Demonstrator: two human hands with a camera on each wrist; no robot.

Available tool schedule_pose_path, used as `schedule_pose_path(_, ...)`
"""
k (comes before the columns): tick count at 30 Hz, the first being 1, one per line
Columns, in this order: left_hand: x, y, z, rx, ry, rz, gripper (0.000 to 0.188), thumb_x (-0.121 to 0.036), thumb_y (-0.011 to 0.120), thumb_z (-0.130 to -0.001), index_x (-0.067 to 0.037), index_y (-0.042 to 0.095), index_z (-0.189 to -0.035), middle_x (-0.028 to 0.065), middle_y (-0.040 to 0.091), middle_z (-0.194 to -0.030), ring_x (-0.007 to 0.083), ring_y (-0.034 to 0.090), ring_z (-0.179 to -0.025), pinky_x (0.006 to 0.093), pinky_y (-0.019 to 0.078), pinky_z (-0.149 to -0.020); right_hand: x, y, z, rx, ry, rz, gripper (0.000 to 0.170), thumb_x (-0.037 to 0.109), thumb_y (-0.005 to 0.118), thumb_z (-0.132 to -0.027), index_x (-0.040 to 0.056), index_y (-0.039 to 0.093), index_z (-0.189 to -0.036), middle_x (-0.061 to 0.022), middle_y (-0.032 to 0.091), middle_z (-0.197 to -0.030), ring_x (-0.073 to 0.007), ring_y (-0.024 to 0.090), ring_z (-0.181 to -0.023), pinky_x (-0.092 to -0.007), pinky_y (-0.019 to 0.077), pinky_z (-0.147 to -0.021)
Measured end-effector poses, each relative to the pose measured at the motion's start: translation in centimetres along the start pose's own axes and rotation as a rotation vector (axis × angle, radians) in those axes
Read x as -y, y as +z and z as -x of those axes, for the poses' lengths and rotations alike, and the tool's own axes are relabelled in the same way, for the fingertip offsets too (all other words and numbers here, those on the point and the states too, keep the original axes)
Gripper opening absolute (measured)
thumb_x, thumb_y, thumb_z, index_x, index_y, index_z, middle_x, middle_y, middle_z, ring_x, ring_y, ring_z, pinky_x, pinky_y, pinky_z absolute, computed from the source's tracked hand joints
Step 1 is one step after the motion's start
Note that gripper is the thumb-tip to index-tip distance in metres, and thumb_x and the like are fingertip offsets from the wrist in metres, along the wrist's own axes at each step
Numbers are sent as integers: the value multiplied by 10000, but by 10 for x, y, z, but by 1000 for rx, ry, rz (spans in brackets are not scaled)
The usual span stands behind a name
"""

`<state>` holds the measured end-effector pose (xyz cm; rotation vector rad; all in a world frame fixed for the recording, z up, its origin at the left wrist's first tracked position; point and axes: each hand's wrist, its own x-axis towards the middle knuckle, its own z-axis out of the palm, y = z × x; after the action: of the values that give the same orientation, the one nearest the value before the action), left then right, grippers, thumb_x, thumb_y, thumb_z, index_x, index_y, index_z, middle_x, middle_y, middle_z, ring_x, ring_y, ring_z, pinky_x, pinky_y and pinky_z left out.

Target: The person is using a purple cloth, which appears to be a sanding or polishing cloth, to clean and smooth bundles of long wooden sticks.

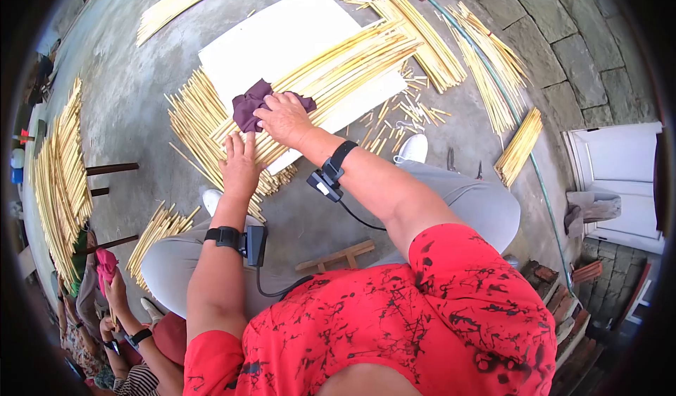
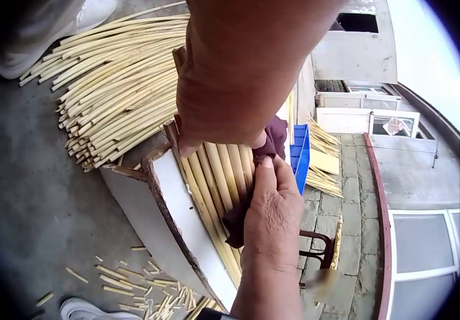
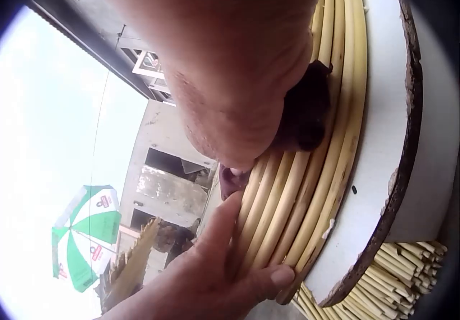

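Observation:
Pale yellow peeled sticks (image 1: 345, 61) lie side by side across a white board (image 1: 282, 26). My right hand (image 1: 285, 121) holds a dark purple cloth (image 1: 250, 107) down on them, its fingers bent over the fabric. Just nearer to me, my left hand (image 1: 241, 162) rests on the stick ends. In the right wrist view, the left hand (image 3: 205, 277) has its thumb spread across the sticks (image 3: 287, 212). From the left wrist view, the cloth (image 2: 236, 223) bunches beneath the right hand (image 2: 273, 226), with the left hand's fingers largely hidden by the forearm.
Loose bundles of sticks (image 1: 197, 110) lean against the board's left side. Short offcuts (image 1: 401, 114) litter the concrete on the right. More bundles (image 1: 422, 40) lie beyond, near a green hose (image 1: 493, 72). Other people (image 1: 134, 339) sit at the lower left.

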<state>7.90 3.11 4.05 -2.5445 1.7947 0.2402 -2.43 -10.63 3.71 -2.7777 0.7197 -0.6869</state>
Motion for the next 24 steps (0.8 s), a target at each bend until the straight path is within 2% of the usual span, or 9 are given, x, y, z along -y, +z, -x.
schedule_pose_path(3,-1,-5,0,5,-10,38,840,-243,715,-723,-194,233,-1410,173,277,-1426,345,256,-1328,560,371,-904,-55,-12,-6,-67,89,-20,135,216,642,-752,148,676,-863,-58,585,-887,-229,531,-959,-383,366,-880)
schedule_pose_path(6,-1,-7,0,19,-6,52,837,-235,714,-725,-202,235,-1411,178,282,-1422,346,261,-1326,566,376,-891,-154,-40,-5,-183,276,192,172,228,630,-761,174,700,-907,-64,609,-897,-247,552,-944,-395,358,-906)
schedule_pose_path(8,-2,-11,1,21,-11,28,842,-218,719,-721,-208,238,-1412,179,277,-1424,345,260,-1327,570,385,-877,-218,-62,-4,-127,453,331,243,281,611,-780,208,685,-999,-67,625,-943,-254,551,-975,-419,352,-919)
schedule_pose_path(10,-2,-13,2,21,11,29,819,-238,712,-732,-193,249,-1407,189,266,-1420,348,270,-1320,581,386,-868,-250,-77,-9,-80,619,288,227,271,610,-781,174,676,-975,-82,628,-936,-265,550,-978,-425,358,-901)
schedule_pose_path(13,-1,-10,0,23,9,44,815,-217,707,-738,-195,246,-1410,190,259,-1426,351,266,-1322,581,379,-877,-229,-67,-17,-48,568,423,182,251,610,-776,130,663,-902,-103,626,-920,-281,550,-963,-421,368,-872)
schedule_pose_path(14,0,-9,0,14,14,50,814,-210,706,-739,-194,245,-1410,188,259,-1428,352,263,-1324,580,378,-879,-207,-56,-17,-142,484,438,155,236,608,-771,102,640,-843,-114,623,-896,-297,548,-950,-412,374,-850)
schedule_pose_path(20,0,-7,-1,16,19,55,796,-198,704,-738,-176,260,-1398,182,268,-1427,356,253,-1329,574,384,-870,-22,6,-10,-144,-4,-82,125,217,628,-723,117,618,-797,-88,555,-838,-278,518,-915,-402,386,-855)
schedule_pose_path(22,5,-3,-4,12,28,27,751,-192,707,-729,-147,308,-1365,171,299,-1415,342,268,-1326,559,385,-874,12,23,-6,-141,7,-101,95,198,620,-720,128,611,-783,-73,534,-799,-270,519,-840,-404,402,-778)
schedule_pose_path(24,8,-1,-3,-20,34,77,712,-187,710,-720,-126,350,-1331,158,348,-1389,324,288,-1319,544,385,-876,5,22,-5,-209,1,-156,89,195,615,-719,128,606,-777,-70,524,-781,-268,517,-806,-400,406,-740)
